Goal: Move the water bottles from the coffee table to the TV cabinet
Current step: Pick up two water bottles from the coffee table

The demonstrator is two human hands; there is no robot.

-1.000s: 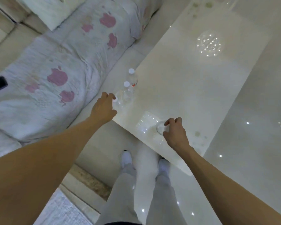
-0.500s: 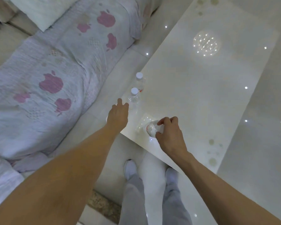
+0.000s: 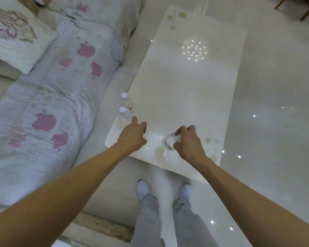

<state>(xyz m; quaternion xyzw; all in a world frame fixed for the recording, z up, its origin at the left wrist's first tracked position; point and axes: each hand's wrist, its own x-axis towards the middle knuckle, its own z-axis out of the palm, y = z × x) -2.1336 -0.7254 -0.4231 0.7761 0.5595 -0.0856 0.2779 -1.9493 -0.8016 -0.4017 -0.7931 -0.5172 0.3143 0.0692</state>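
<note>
I see the coffee table (image 3: pixel 194 97) beside the sofa (image 3: pixel 48 107), with two water bottles (image 3: pixel 125 111) upright along its sofa-side edge, near the near corner. My right hand (image 3: pixel 187 143) is clamped around a third bottle (image 3: pixel 169 142) by the near edge, probably to carry it off; my left hand (image 3: pixel 132 137) hangs loose, fingers spread, holding nothing.

Floor (image 3: pixel 275 86): glossy pale tile, dotted with ceiling-light reflections. Sofa (image 3: pixel 43 113) at left, under a quilted cover with pink apple prints; patterned cushion (image 3: pixel 16 36) at its far end. Dark wooden furniture legs (image 3: pixel 303 9) top right (partly cropped).
</note>
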